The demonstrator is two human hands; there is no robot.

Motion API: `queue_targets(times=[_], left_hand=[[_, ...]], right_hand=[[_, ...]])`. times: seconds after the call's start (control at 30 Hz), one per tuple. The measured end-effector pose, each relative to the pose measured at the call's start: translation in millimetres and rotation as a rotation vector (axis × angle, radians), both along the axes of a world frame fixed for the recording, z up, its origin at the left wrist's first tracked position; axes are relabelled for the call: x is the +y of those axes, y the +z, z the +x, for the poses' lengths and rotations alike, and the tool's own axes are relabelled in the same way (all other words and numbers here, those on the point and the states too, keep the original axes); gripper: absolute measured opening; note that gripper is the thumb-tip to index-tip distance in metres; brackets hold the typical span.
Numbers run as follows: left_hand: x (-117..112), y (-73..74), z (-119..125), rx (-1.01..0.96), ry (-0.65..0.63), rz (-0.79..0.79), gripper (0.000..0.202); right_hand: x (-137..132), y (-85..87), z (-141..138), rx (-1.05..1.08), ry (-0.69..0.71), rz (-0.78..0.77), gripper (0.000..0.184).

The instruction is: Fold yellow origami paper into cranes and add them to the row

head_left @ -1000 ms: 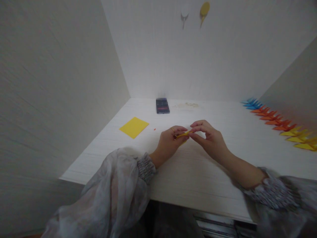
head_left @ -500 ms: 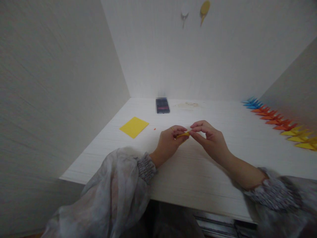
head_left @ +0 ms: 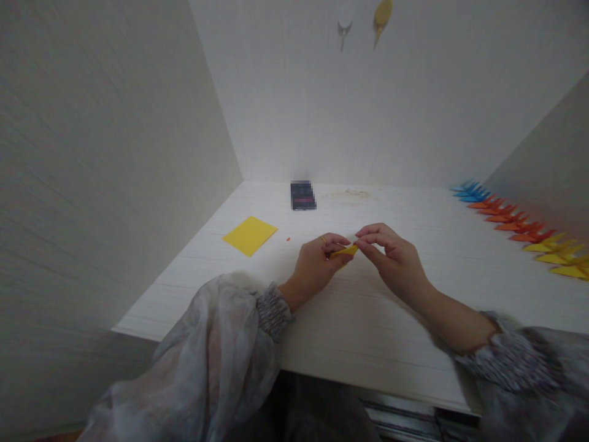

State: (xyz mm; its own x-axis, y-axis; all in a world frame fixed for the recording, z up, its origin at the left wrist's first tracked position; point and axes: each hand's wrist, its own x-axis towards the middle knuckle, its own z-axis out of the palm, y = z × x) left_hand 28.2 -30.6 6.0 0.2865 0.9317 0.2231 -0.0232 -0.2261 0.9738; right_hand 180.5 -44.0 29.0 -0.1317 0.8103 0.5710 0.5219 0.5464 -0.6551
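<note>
Between my hands, just above the white table, is a small piece of folded yellow paper (head_left: 345,250). My left hand (head_left: 319,264) pinches its left part between thumb and fingers, which cover much of it. The thumb and index finger of my right hand (head_left: 391,255) close on its right tip, while the other fingers are curled above. The paper's exact folded shape is mostly hidden. To the left of my hands, a yellow paper sheet (head_left: 250,236) lies flat.
A dark, blurred-out flat object (head_left: 302,195) lies near the back wall. An orange scrap (head_left: 288,239) is beside the sheet. Along the right wall stand folded paper figures in blue (head_left: 472,191), orange (head_left: 510,219) and yellow (head_left: 559,256). Two hooks, one yellow (head_left: 381,15), hang on the wall.
A little more of the folded yellow paper shows between my hands, and its right tip is tilted up at my right fingers. Both hands have barely moved.
</note>
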Motion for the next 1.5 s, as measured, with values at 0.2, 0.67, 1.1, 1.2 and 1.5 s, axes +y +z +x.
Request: queue_targets(times=[0.2, 0.67, 1.1, 1.2, 1.5], left_hand=[[-0.1, 0.9, 1.1, 0.003, -0.011, -0.017, 0.024], [0.0, 0.2, 0.2, -0.182, -0.045, -0.223, 0.036], [3.0, -5.2, 0.2, -0.111, -0.025, -0.125, 0.037], [3.4, -4.0, 0.5, -0.088, 0.004, -0.127, 0.037], [-0.2, 1.7, 2.4, -0.141, -0.044, -0.199, 0.036]], right_hand=[[1.3, -1.7, -1.1, -0.013, -0.001, -0.012, 0.013], [0.4, -5.9, 5.0, 0.195, 0.109, -0.108, 0.011], [-1.1, -2.0, -4.3, 0.032, 0.029, -0.276, 0.016], [-4.3, 1.2, -6.1, 0.07, 0.038, -0.254, 0.012], [-6.9, 2.0, -6.1, 0.03, 0.03, -0.214, 0.014]])
